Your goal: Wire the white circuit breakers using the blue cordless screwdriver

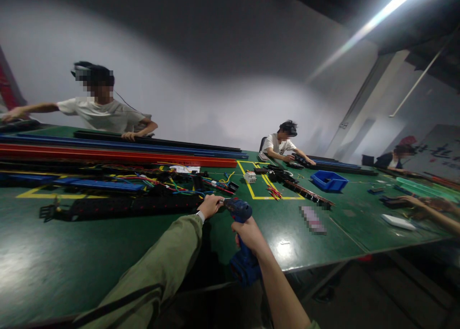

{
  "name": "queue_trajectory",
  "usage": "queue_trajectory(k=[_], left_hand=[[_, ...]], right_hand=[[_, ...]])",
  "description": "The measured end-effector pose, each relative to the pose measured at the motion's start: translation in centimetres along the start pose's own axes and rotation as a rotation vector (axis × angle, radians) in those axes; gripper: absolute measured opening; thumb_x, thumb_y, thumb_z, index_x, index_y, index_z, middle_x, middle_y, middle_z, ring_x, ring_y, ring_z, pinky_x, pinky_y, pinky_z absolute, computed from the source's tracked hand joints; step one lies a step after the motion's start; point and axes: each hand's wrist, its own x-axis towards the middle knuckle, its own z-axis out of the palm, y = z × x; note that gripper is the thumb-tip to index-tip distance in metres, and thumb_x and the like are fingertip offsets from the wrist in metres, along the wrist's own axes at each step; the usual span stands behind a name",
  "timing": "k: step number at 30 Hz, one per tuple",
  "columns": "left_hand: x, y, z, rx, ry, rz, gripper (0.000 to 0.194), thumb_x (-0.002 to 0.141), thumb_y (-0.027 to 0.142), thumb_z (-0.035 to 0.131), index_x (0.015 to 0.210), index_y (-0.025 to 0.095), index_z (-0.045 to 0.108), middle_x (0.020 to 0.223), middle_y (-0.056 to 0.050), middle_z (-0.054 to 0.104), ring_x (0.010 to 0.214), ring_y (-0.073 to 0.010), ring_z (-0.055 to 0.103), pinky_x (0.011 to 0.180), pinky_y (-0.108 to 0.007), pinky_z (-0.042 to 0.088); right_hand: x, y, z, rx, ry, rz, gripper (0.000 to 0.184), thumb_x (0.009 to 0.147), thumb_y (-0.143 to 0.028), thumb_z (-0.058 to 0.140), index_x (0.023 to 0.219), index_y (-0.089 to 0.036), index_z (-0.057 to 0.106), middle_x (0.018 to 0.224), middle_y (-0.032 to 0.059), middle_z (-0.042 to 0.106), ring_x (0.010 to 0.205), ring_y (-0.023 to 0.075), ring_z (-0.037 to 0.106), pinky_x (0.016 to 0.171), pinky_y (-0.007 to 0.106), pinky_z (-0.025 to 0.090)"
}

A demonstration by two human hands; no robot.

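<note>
Cordless drill [241, 209] clenched in the right grip [250, 235], its nose close to the left grip [211, 206].
From where I stand, the left grip's fingertips come together by the drill's tip, beside the end of a long, dark, boxy bar [125, 207]; whether they pinch anything (it's small and dim) I can't tell. Steady work calls for a straight wrist, light trigger pressure and fingertips clear of the tip. Beyond that grip, thin coloured wires [176, 184] tangle on the glossy green counter [108, 243].
</note>
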Motion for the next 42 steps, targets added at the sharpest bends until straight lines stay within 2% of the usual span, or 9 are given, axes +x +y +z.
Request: queue_trajectory(k=[10,20,26,42], left_hand=[[0.0,0.1,0.1,0.007,0.002,-0.006,0.029,0.091,0.035,0.049,0.113,0.030,0.067,0.108,-0.005,0.070,0.104,-0.0243,0.057,0.095,-0.038,0.033],[0.1,0.3,-0.2,0.010,-0.026,-0.009,0.031,0.089,0.032,0.049,0.113,0.030,0.068,0.108,-0.006,0.070,0.105,-0.0245,0.056,0.095,-0.038,0.034],[0.1,-0.1,0.1,0.008,-0.022,-0.004,0.030,0.090,0.034,0.049,0.113,0.030,0.067,0.110,-0.005,0.070,0.105,-0.0245,0.057,0.095,-0.038,0.034],[0.2,-0.3,0.2,0.016,-0.021,-0.002,0.028,0.090,0.034,0.050,0.112,0.030,0.067,0.106,-0.005,0.071,0.104,-0.0232,0.057,0.095,-0.036,0.033]], right_hand=[[0.1,0.1,-0.1,-0.005,-0.007,-0.011,0.019,0.066,-0.019,0.050,0.084,-0.018,0.052,0.045,-0.0085,0.045,0.034,0.0113,0.046,0.035,0.021,0.034],[0.0,-0.2,-0.2,0.002,-0.019,0.036,0.021,0.065,-0.018,0.050,0.085,-0.018,0.053,0.043,-0.0089,0.044,0.034,0.0116,0.046,0.037,0.020,0.034],[0.3,0.5,-0.2,0.029,-0.014,-0.022,0.024,0.066,-0.019,0.050,0.089,-0.018,0.052,0.046,-0.0088,0.045,0.034,0.0119,0.047,0.036,0.021,0.034],[0.3,0.3,-0.3,0.031,-0.016,0.002,0.025,0.065,-0.018,0.050,0.090,-0.017,0.054,0.046,-0.0092,0.044,0.033,0.0117,0.047,0.034,0.020,0.033]])
